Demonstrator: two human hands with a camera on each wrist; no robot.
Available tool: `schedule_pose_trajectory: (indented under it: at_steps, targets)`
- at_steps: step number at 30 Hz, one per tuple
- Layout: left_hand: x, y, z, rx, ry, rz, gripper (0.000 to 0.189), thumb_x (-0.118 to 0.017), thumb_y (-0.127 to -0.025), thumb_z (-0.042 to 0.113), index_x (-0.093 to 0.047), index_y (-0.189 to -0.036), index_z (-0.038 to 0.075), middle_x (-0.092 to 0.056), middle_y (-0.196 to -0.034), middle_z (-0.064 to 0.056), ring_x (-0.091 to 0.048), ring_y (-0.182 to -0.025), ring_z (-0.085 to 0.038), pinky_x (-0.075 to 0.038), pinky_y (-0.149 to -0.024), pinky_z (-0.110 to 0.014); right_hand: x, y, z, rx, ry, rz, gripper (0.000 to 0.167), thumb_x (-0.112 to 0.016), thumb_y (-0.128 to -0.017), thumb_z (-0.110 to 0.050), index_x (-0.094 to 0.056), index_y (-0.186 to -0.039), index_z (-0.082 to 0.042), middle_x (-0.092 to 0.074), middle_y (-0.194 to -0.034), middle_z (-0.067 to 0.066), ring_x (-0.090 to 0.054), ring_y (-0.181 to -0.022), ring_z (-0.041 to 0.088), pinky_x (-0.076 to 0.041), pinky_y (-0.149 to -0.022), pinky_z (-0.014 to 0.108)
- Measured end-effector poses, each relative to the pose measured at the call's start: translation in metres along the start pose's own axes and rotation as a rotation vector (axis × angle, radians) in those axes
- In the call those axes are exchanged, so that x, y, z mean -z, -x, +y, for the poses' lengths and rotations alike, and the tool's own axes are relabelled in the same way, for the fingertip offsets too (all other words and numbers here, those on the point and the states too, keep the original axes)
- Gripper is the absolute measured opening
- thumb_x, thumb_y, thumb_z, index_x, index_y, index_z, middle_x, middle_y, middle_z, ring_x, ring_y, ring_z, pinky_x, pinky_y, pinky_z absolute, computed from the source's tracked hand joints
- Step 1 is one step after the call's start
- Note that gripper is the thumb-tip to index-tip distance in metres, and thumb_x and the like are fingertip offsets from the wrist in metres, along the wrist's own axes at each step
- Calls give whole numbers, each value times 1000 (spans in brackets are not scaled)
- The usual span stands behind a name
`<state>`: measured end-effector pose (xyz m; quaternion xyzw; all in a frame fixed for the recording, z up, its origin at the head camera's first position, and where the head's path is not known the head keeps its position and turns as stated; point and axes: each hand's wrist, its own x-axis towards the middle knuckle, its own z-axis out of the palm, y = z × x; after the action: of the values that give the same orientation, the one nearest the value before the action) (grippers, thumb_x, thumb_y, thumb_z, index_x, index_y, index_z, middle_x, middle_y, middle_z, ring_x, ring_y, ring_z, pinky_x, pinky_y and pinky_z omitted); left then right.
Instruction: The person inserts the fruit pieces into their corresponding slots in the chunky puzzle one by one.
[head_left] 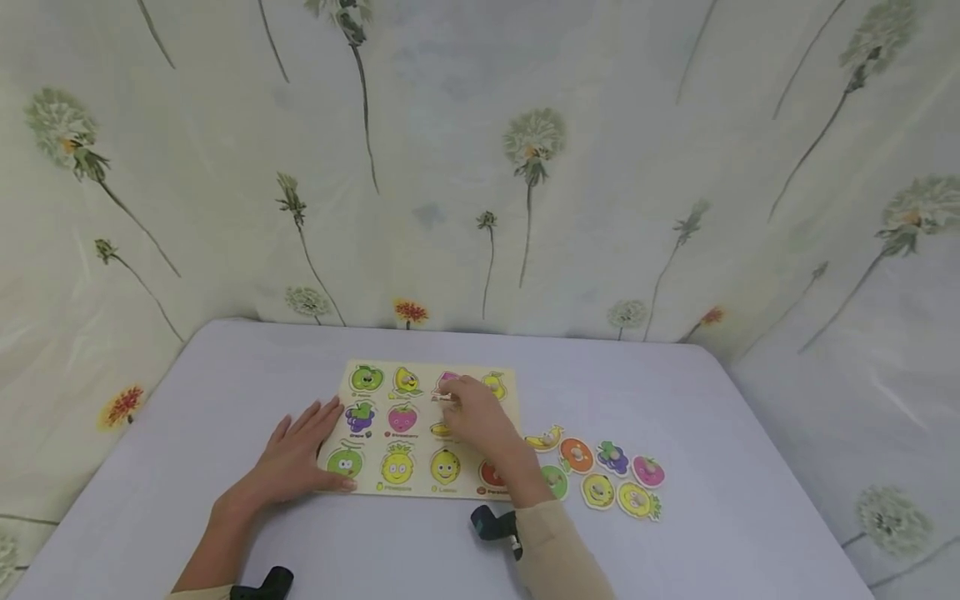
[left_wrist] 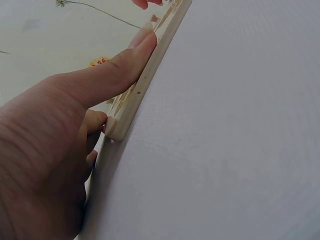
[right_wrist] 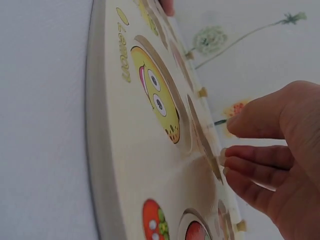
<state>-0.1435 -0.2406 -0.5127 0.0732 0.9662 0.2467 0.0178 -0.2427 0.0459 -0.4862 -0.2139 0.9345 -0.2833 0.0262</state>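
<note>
A wooden fruit puzzle board (head_left: 420,496) lies on the table with rows of printed fruit slots. My left hand (head_left: 300,454) rests along its left side, fingers straight, the thumb (left_wrist: 135,50) lying over the front edge near the corner. My right hand (head_left: 480,417) reaches over the board to the top row. There its fingertips are at the knob (right_wrist: 222,156) of the pink peach piece (head_left: 448,379), with the thumb apart from the knob. Knobbed apple (head_left: 367,378), mango (head_left: 407,381) and pear (head_left: 494,384) pieces sit in the same row.
Loose fruit pieces lie right of the board: a banana (head_left: 545,439), an orange (head_left: 576,455), grapes (head_left: 612,457), a strawberry (head_left: 648,472), a pineapple (head_left: 637,501), a lemon (head_left: 598,492) and a green one (head_left: 554,481) partly behind my right forearm. A dandelion-print curtain (head_left: 450,167) hangs behind the table.
</note>
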Motion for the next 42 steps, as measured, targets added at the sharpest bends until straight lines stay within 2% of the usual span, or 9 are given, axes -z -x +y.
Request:
schedule_pose_trajectory:
  at_steps: [3,6,9,18,26,33,42]
  targets:
    - [0,0,0,5,1,-5,126,-78,-61,73,-27,-157,9,-24,-166,-11,-17,-153,-41,-8,-118,-69,4,3,3,-22,5,-11,35,-61,-93,-15,-65,-128,-14,-63,-109,1,-56,-94,16,-52,-88,34]
    - [-1,0,0,6,3,-9,126,-78,-61,73,-27,-158,9,-23,-166,-11,-17,-153,-40,-7,-119,-69,7,5,5,-30,9,-17,32,-61,-93,-14,-67,-125,-13,-61,-101,1,-52,-87,16,-48,-78,31]
    - [1,0,2,0,4,-6,126,-78,-61,72,-27,-157,8,-24,-166,-12,-18,-152,-41,-8,-118,-70,9,6,7,-30,12,-13,29,-61,-93,-15,-69,-121,-13,-60,-96,0,-51,-85,17,-46,-76,30]
    - [5,1,6,-1,13,-12,125,-79,-62,70,-27,-157,7,-24,-166,-12,-17,-152,-42,-7,-118,-70,15,14,16,-24,17,39,30,-60,-89,-12,-69,-117,-11,-64,-100,3,-56,-89,18,-52,-81,36]
    - [4,1,6,5,17,-12,125,-80,-62,69,-27,-157,7,-24,-166,-13,-17,-152,-41,-7,-118,-70,18,19,23,-30,48,39,28,-61,-88,-14,-70,-115,-11,-64,-99,3,-55,-87,17,-51,-82,36]
    - [5,4,8,4,34,-10,123,-81,-63,67,-28,-157,6,-24,-165,-13,-16,-152,-42,-6,-118,-70,17,24,29,-79,86,34,31,-64,-87,-16,-69,-118,-14,-63,-99,-1,-54,-86,15,-50,-80,33]
    - [5,4,8,-11,32,5,122,-81,-64,65,-28,-156,5,-25,-165,-14,-18,-152,-42,-7,-118,-70,19,32,29,-139,27,30,29,-66,-89,-19,-68,-118,-17,-64,-101,-3,-55,-90,15,-52,-84,33]
